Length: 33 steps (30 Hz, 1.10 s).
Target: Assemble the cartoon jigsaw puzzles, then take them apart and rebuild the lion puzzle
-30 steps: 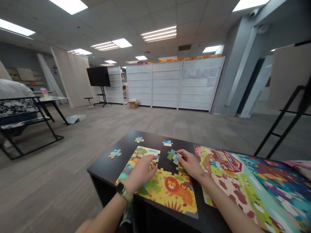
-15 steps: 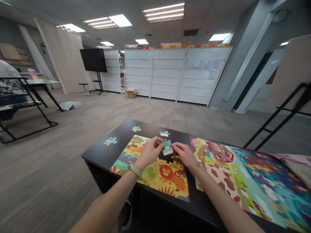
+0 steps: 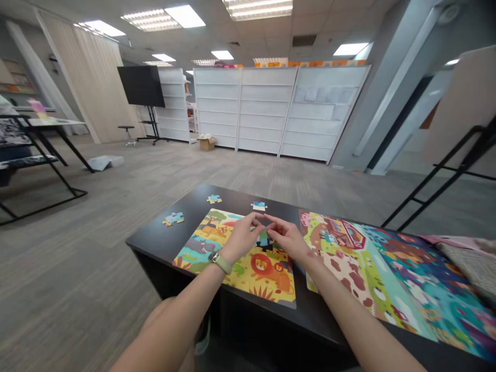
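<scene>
A jigsaw puzzle with lions, a leopard and a hippo (image 3: 240, 276) lies mostly assembled on the black table (image 3: 151, 235). Over the dark gap in its upper right, both hands meet with fingertips close together. My left hand (image 3: 242, 237) and my right hand (image 3: 289, 237) have curled fingers around the edges of a blue-green puzzle piece (image 3: 263, 238), which the fingers partly cover. Just beyond them lies a blue and white loose piece (image 3: 259, 206). Two more loose pieces, one near the far corner (image 3: 214, 199) and another at the left (image 3: 173, 219), rest on the tabletop.
On the right lie a farm puzzle with a cow (image 3: 341, 268) and a dark blue-green puzzle (image 3: 430, 279). Folded cloth (image 3: 465, 258) sits at the far right edge. Beyond stand white shelves (image 3: 263, 113), a screen on a stand (image 3: 141, 87) and a black-legged easel (image 3: 437, 170).
Both hands have lowered the puzzle piece and brought it toward the gap, their fingertips closing together. The piece is now more covered by fingers. The view has shifted slightly.
</scene>
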Each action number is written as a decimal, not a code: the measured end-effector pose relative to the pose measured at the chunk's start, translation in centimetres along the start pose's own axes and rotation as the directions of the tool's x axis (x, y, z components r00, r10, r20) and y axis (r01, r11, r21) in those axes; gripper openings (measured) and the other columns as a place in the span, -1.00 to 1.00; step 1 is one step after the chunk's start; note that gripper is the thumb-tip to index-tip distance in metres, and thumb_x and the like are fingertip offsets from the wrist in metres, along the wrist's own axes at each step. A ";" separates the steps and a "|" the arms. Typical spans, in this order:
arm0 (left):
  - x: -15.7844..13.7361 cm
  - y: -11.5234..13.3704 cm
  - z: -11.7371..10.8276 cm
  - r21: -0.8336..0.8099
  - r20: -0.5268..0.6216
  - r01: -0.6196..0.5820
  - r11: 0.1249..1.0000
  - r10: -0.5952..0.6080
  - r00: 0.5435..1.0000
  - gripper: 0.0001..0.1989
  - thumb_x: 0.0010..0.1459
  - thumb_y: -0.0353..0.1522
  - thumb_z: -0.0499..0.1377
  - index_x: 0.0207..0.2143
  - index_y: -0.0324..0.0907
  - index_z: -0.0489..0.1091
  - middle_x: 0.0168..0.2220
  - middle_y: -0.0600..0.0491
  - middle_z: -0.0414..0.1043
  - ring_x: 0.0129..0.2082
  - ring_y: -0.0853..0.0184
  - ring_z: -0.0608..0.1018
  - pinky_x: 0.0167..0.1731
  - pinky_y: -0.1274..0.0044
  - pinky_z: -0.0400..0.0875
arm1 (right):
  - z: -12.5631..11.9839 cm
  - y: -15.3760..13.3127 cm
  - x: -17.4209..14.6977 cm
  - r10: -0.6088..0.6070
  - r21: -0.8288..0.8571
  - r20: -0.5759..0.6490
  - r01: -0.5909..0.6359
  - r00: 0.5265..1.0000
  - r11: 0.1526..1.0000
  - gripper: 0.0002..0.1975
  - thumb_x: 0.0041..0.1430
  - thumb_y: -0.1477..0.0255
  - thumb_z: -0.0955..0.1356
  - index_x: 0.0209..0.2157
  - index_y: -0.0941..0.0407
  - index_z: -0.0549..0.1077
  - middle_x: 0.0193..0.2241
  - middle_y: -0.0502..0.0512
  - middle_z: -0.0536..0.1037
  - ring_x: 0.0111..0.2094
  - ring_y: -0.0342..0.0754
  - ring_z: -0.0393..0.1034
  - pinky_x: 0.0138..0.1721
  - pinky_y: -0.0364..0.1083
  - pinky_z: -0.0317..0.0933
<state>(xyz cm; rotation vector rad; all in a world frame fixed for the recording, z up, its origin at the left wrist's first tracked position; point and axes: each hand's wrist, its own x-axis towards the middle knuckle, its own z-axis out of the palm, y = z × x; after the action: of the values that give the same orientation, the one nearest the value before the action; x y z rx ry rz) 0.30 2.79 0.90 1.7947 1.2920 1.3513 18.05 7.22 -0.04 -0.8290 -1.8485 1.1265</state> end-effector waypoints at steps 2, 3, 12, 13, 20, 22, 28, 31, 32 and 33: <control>0.0 0.4 0.2 -0.020 -0.026 0.004 1.000 -0.005 1.000 -0.73 0.18 -0.46 0.18 -0.05 -0.16 0.43 -0.38 0.11 0.51 -0.33 0.32 0.53 -0.25 0.50 0.35 | 0.1 -0.4 -0.1 0.004 0.014 0.019 -0.004 1.000 1.000 -0.48 0.13 0.31 0.38 0.14 0.12 0.44 -0.49 -0.07 0.48 -0.49 -0.16 0.32 -0.44 -0.14 0.20; 0.0 0.5 0.3 -0.030 -0.034 0.007 1.000 -0.008 0.999 -0.74 0.18 -0.46 0.19 -0.05 -0.15 0.43 -0.37 0.11 0.51 -0.33 0.32 0.53 -0.24 0.50 0.35 | 0.1 -0.5 -0.1 0.005 0.023 0.023 -0.006 1.000 1.000 -0.49 0.13 0.31 0.37 0.13 0.12 0.45 -0.51 -0.08 0.45 -0.50 -0.16 0.32 -0.45 -0.14 0.20; 0.2 -2.0 0.6 -0.177 -0.044 0.117 0.977 -0.126 0.991 -0.65 0.15 -0.45 0.22 0.00 -0.22 0.27 -0.35 0.06 0.50 -0.41 0.39 0.53 -0.41 0.59 0.38 | -0.4 0.7 0.3 0.114 -0.010 -0.123 -0.116 0.986 0.993 -0.79 0.02 0.23 0.38 -0.39 0.09 0.43 -0.54 -0.02 0.51 -0.51 -0.07 0.47 -0.46 -0.10 0.33; 0.3 -2.3 0.6 -0.185 -0.035 0.125 0.975 -0.134 0.990 -0.67 0.16 -0.46 0.21 -0.02 -0.22 0.28 -0.36 0.07 0.49 -0.42 0.40 0.53 -0.43 0.60 0.37 | -0.5 0.8 0.3 0.110 -0.030 -0.113 -0.114 0.987 0.993 -0.82 0.00 0.26 0.38 -0.45 0.08 0.40 -0.57 -0.02 0.51 -0.52 -0.07 0.46 -0.47 -0.11 0.32; 0.7 -3.2 0.7 -0.155 0.111 0.131 0.979 -0.115 0.987 -0.76 0.05 -0.49 0.22 -0.18 -0.25 0.48 -0.46 0.09 0.48 -0.46 0.39 0.51 -0.47 0.60 0.34 | -1.0 1.0 0.1 0.037 -0.194 -0.164 -0.069 0.986 0.979 -0.88 0.02 0.34 0.35 -0.38 0.08 0.46 -0.53 -0.02 0.51 -0.48 -0.08 0.39 -0.42 -0.11 0.26; 0.9 -3.3 0.7 -0.139 0.123 0.123 0.983 -0.106 0.987 -0.75 0.06 -0.48 0.22 -0.16 -0.25 0.51 -0.45 0.08 0.48 -0.44 0.38 0.50 -0.44 0.58 0.35 | -1.0 1.0 0.2 0.024 -0.233 -0.164 -0.063 0.986 0.970 -0.82 0.04 0.33 0.34 -0.31 0.08 0.50 -0.51 -0.02 0.52 -0.46 -0.08 0.39 -0.39 -0.10 0.26; 0.9 -3.5 0.2 -0.110 0.155 0.102 0.989 -0.085 0.984 -0.70 0.07 -0.42 0.22 -0.10 -0.23 0.53 -0.46 0.10 0.45 -0.48 0.39 0.45 -0.46 0.57 0.31 | -0.9 1.2 0.3 -0.009 -0.326 -0.123 -0.032 0.992 0.945 -0.72 0.10 0.32 0.32 -0.17 0.09 0.55 -0.44 0.00 0.55 -0.41 -0.07 0.40 -0.32 -0.09 0.27; 0.7 -3.3 0.2 -0.098 0.165 0.095 0.991 -0.078 0.983 -0.69 0.09 -0.43 0.20 -0.08 -0.23 0.52 -0.46 0.09 0.46 -0.49 0.39 0.45 -0.47 0.58 0.31 | -1.0 1.5 0.4 -0.014 -0.361 -0.090 -0.019 0.996 0.932 -0.71 0.12 0.29 0.33 -0.16 0.09 0.56 -0.40 0.03 0.57 -0.39 -0.05 0.42 -0.33 -0.09 0.27; 0.7 -3.1 0.2 -0.094 0.169 0.089 0.992 -0.072 0.983 -0.69 0.09 -0.43 0.20 -0.08 -0.23 0.52 -0.45 0.09 0.47 -0.48 0.39 0.46 -0.47 0.58 0.32 | -1.0 1.5 0.4 -0.010 -0.366 -0.081 -0.020 0.997 0.930 -0.70 0.13 0.29 0.33 -0.15 0.09 0.57 -0.40 0.03 0.58 -0.38 -0.05 0.42 -0.33 -0.09 0.27; 0.6 -3.0 0.3 -0.089 0.171 0.081 0.993 -0.065 0.983 -0.69 0.10 -0.44 0.20 -0.08 -0.23 0.52 -0.44 0.08 0.48 -0.47 0.38 0.48 -0.46 0.57 0.33 | -1.0 1.5 0.4 -0.006 -0.370 -0.074 -0.022 0.997 0.929 -0.70 0.13 0.28 0.33 -0.15 0.09 0.57 -0.40 0.03 0.58 -0.38 -0.04 0.42 -0.33 -0.09 0.26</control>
<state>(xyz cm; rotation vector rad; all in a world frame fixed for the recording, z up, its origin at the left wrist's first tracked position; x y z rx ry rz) -0.54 4.57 -1.48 1.7386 1.1721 1.1752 18.94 8.53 -1.01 -1.0766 -2.0278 0.7453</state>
